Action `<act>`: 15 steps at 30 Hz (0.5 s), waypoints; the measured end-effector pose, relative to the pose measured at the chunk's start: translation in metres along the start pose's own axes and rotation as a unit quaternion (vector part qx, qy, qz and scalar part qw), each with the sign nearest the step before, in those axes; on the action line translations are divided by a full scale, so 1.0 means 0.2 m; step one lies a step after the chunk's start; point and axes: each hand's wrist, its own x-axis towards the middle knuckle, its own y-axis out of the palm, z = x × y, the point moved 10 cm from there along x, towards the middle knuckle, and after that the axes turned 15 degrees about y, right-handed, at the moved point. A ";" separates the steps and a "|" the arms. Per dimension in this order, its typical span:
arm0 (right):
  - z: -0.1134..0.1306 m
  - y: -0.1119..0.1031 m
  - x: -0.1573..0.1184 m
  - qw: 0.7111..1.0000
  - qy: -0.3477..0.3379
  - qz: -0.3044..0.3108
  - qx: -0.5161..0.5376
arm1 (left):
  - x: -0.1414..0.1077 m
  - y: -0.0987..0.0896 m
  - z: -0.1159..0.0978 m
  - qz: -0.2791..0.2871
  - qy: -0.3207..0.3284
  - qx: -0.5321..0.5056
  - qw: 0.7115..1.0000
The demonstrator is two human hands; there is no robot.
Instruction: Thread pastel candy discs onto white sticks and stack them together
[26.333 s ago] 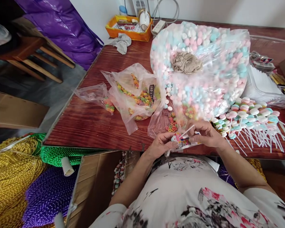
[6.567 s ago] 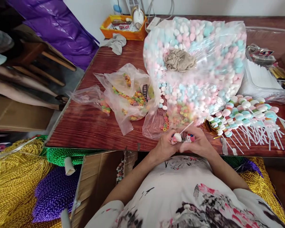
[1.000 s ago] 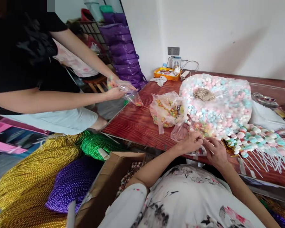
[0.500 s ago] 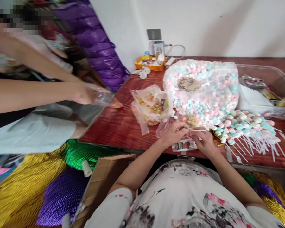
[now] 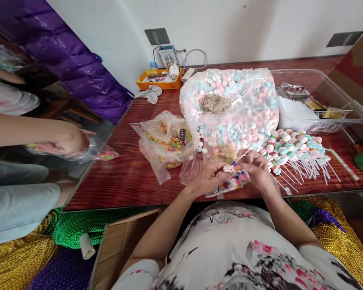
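Observation:
Near the table's front edge, my left hand [image 5: 208, 177] pinches a small white, red and blue printed piece [image 5: 230, 166]. A thin white stick [image 5: 242, 156] slants up from that piece toward my right hand [image 5: 255, 167], whose fingers are closed around its upper part. Beneath my hands lies a clear printed packet [image 5: 230, 185]. Just behind them is a large clear bag of pastel candy balls [image 5: 230, 117] with crumpled brown paper on top. To the right of my right hand lies a pile of candy sticks [image 5: 299, 151] with white stems.
On the wooden table [image 5: 109, 181] sit an open bag of colourful candy [image 5: 169, 141], an orange tray [image 5: 160, 82] and a clear plastic box [image 5: 326, 104]. At the left, another person's hand [image 5: 69, 141] holds a candy bag. A cardboard box [image 5: 124, 245] and shiny strands lie below.
The view has shifted to the right. The printed piece between my hands now shows more clearly, and the stick is tilted upward. The other person's hand has moved lower left with the candy bag.

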 end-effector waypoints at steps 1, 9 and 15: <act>0.02 -0.03 0.00 0.999 0.000 -0.020 0.030 | -0.03 0.02 0.03 -0.002 -0.027 -0.052 0.998; -0.02 0.23 -0.09 0.986 -0.030 0.064 -0.154 | -0.22 0.17 0.15 -0.080 -0.164 -0.294 0.938; -0.10 0.33 -0.04 0.969 -0.010 0.084 -0.231 | -0.26 0.08 0.24 -0.145 -0.153 -0.262 0.942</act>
